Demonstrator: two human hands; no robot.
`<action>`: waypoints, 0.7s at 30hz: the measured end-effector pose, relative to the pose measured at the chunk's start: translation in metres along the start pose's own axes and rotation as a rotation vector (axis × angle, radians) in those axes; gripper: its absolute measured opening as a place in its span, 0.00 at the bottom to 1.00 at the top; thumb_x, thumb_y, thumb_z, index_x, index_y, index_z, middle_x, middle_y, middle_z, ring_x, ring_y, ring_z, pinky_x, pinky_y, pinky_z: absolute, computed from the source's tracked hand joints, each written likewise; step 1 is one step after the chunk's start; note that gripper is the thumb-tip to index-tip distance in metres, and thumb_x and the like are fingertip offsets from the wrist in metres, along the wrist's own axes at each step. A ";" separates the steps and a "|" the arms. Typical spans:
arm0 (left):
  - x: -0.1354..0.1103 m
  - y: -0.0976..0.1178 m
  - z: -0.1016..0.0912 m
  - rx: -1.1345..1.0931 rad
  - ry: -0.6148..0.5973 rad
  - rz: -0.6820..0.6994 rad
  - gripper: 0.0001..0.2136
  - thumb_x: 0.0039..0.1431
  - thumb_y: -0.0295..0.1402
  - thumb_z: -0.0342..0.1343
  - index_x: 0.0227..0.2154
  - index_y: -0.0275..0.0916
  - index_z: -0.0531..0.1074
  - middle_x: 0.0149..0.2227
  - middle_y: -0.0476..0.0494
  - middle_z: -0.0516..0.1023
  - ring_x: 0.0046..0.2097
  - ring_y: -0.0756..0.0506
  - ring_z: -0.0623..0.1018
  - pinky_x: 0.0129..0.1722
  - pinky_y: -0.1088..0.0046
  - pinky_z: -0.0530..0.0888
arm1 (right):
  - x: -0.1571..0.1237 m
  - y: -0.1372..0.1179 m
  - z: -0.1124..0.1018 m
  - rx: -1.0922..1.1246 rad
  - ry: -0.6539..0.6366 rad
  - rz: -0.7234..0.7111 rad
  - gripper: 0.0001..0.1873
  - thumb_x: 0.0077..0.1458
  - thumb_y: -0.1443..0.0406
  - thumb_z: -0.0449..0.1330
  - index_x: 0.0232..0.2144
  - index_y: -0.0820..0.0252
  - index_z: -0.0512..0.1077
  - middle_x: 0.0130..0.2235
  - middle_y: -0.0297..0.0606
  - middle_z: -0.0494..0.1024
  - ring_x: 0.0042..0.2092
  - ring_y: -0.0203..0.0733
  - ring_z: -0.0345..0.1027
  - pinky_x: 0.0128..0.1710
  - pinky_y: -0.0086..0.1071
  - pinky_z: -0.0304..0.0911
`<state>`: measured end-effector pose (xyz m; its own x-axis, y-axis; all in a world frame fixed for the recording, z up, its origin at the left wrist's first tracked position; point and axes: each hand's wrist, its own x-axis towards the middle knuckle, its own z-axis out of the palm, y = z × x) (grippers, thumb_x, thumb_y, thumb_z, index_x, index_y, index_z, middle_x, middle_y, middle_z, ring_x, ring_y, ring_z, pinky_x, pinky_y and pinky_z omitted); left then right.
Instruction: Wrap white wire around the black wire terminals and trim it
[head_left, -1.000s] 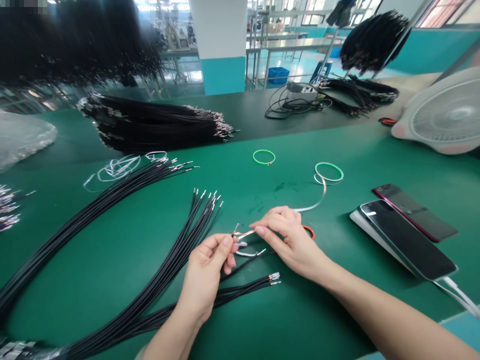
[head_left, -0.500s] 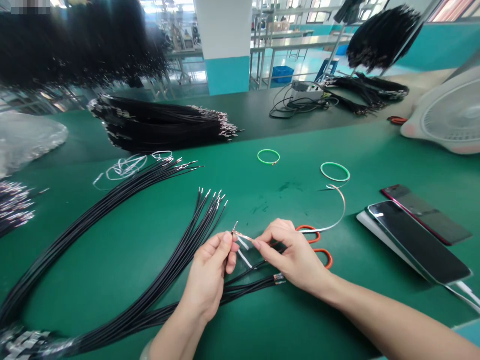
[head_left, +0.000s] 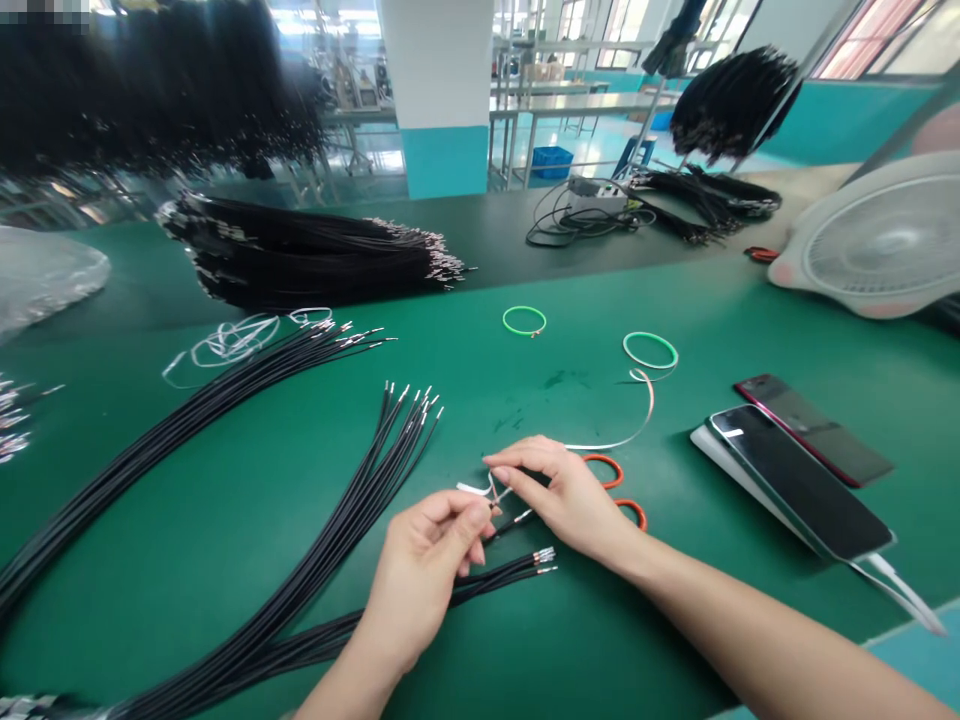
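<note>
My left hand [head_left: 435, 535] is closed, thumb and forefinger pinching the tip of a black cable, most of which the hand hides. Close against it, my right hand [head_left: 555, 490] pinches a thin copper-and-white tape strip [head_left: 495, 490] at the cable tip; exactly where the fingers meet it is hard to see. A loose white strip [head_left: 472, 488] curls just above my left fingers. Scissors with orange handles [head_left: 606, 470] lie partly hidden under my right hand. Below my hands, several black cables [head_left: 495, 580] end in bare metal tips.
Left of my hands lie a fanned cable bundle [head_left: 360, 490] and a longer curved bundle [head_left: 187, 420]. Farther back are a thick cable pile [head_left: 300, 255], a small green ring [head_left: 524, 334] and a green-white tape ring [head_left: 651, 364]. Phones [head_left: 802, 480] and a white fan [head_left: 885, 240] stand right.
The strip stretched between my hands is now gathered near the cable tip. My right hand has moved up and closer to my left, which has turned slightly. The camera view has shifted a little.
</note>
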<state>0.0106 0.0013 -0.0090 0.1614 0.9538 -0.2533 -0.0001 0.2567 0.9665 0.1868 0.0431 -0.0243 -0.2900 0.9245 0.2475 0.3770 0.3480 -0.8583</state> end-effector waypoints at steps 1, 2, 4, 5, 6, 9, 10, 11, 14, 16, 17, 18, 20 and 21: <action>0.000 -0.002 0.000 0.071 -0.015 0.046 0.12 0.58 0.40 0.58 0.29 0.35 0.75 0.25 0.48 0.71 0.25 0.56 0.68 0.24 0.82 0.65 | 0.001 0.000 -0.005 -0.026 0.015 -0.023 0.13 0.58 0.69 0.56 0.44 0.56 0.74 0.47 0.37 0.75 0.50 0.40 0.66 0.53 0.39 0.55; -0.001 -0.004 0.000 0.142 -0.023 0.099 0.11 0.59 0.39 0.57 0.30 0.35 0.75 0.26 0.48 0.72 0.26 0.55 0.69 0.26 0.81 0.66 | 0.001 -0.002 -0.011 -0.062 0.047 -0.051 0.18 0.56 0.72 0.55 0.49 0.57 0.71 0.51 0.38 0.73 0.54 0.41 0.62 0.56 0.39 0.53; -0.001 -0.006 0.001 0.287 -0.032 0.224 0.09 0.61 0.36 0.55 0.32 0.38 0.76 0.31 0.48 0.74 0.30 0.54 0.71 0.31 0.80 0.68 | 0.001 -0.010 -0.026 -0.125 0.130 -0.088 0.24 0.52 0.74 0.55 0.52 0.58 0.68 0.55 0.39 0.69 0.58 0.42 0.57 0.58 0.41 0.50; -0.002 -0.007 0.001 0.349 -0.038 0.286 0.08 0.62 0.35 0.54 0.33 0.40 0.76 0.33 0.48 0.75 0.33 0.54 0.72 0.34 0.79 0.69 | 0.000 -0.015 -0.034 -0.128 0.147 -0.075 0.21 0.52 0.73 0.55 0.50 0.59 0.69 0.52 0.39 0.70 0.55 0.42 0.59 0.56 0.40 0.52; -0.002 -0.008 0.001 0.395 -0.048 0.343 0.07 0.62 0.33 0.53 0.34 0.41 0.77 0.35 0.49 0.76 0.36 0.53 0.74 0.37 0.79 0.70 | -0.001 -0.021 -0.041 -0.091 0.128 -0.030 0.16 0.52 0.71 0.55 0.45 0.61 0.71 0.47 0.40 0.73 0.50 0.41 0.63 0.50 0.37 0.57; -0.003 -0.011 0.001 0.466 -0.077 0.472 0.08 0.63 0.29 0.52 0.37 0.43 0.76 0.43 0.51 0.77 0.46 0.53 0.76 0.47 0.79 0.70 | -0.005 -0.033 -0.054 0.074 -0.147 0.258 0.10 0.57 0.62 0.55 0.31 0.64 0.71 0.28 0.35 0.70 0.28 0.34 0.58 0.27 0.29 0.54; -0.003 -0.012 0.000 0.486 -0.080 0.507 0.08 0.63 0.27 0.52 0.38 0.43 0.76 0.46 0.51 0.77 0.49 0.52 0.75 0.50 0.79 0.69 | -0.007 -0.034 -0.055 0.092 -0.241 0.342 0.13 0.58 0.59 0.55 0.28 0.64 0.71 0.25 0.33 0.67 0.26 0.32 0.54 0.24 0.28 0.50; -0.003 -0.013 0.000 0.511 -0.084 0.543 0.09 0.62 0.26 0.52 0.39 0.43 0.75 0.48 0.51 0.76 0.51 0.52 0.74 0.52 0.79 0.69 | -0.008 -0.034 -0.054 0.093 -0.312 0.401 0.16 0.58 0.57 0.55 0.27 0.64 0.70 0.23 0.32 0.64 0.25 0.32 0.52 0.24 0.28 0.48; -0.004 -0.015 -0.002 0.596 -0.089 0.656 0.10 0.62 0.24 0.51 0.41 0.41 0.74 0.52 0.49 0.73 0.54 0.52 0.72 0.53 0.77 0.68 | -0.010 -0.027 -0.045 0.138 -0.435 0.491 0.18 0.57 0.55 0.56 0.25 0.64 0.69 0.23 0.32 0.63 0.26 0.31 0.51 0.24 0.28 0.45; -0.004 -0.016 -0.002 0.646 -0.100 0.715 0.10 0.62 0.23 0.51 0.41 0.40 0.73 0.53 0.48 0.73 0.53 0.51 0.73 0.52 0.76 0.69 | -0.011 -0.023 -0.038 0.226 -0.484 0.512 0.18 0.57 0.56 0.57 0.24 0.65 0.69 0.23 0.32 0.64 0.26 0.31 0.52 0.24 0.27 0.46; -0.004 -0.016 -0.003 0.666 -0.103 0.734 0.10 0.62 0.22 0.51 0.41 0.40 0.73 0.53 0.47 0.73 0.52 0.51 0.73 0.51 0.75 0.70 | -0.011 -0.022 -0.036 0.260 -0.491 0.518 0.18 0.56 0.56 0.58 0.24 0.65 0.69 0.24 0.33 0.65 0.26 0.30 0.53 0.24 0.27 0.46; -0.004 -0.016 -0.003 0.683 -0.106 0.750 0.10 0.62 0.22 0.50 0.41 0.40 0.73 0.53 0.47 0.73 0.51 0.51 0.74 0.49 0.75 0.71 | -0.012 -0.021 -0.034 0.284 -0.489 0.523 0.18 0.56 0.56 0.58 0.24 0.66 0.69 0.24 0.33 0.66 0.26 0.30 0.53 0.24 0.26 0.47; -0.003 -0.016 -0.003 0.713 -0.099 0.776 0.10 0.62 0.22 0.50 0.41 0.40 0.72 0.52 0.45 0.73 0.48 0.50 0.74 0.46 0.73 0.71 | -0.012 -0.020 -0.032 0.313 -0.471 0.529 0.17 0.55 0.56 0.59 0.26 0.66 0.70 0.25 0.34 0.67 0.27 0.31 0.55 0.26 0.26 0.50; -0.003 -0.015 -0.002 0.727 -0.090 0.784 0.09 0.62 0.22 0.50 0.41 0.39 0.72 0.52 0.44 0.73 0.48 0.50 0.75 0.45 0.73 0.72 | -0.012 -0.020 -0.032 0.332 -0.466 0.528 0.17 0.55 0.56 0.60 0.27 0.66 0.71 0.26 0.34 0.68 0.28 0.31 0.56 0.27 0.26 0.51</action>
<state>0.0076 -0.0053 -0.0231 0.4441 0.7895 0.4237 0.4471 -0.6051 0.6588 0.2106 0.0305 0.0042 -0.5124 0.7686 -0.3831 0.3064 -0.2530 -0.9176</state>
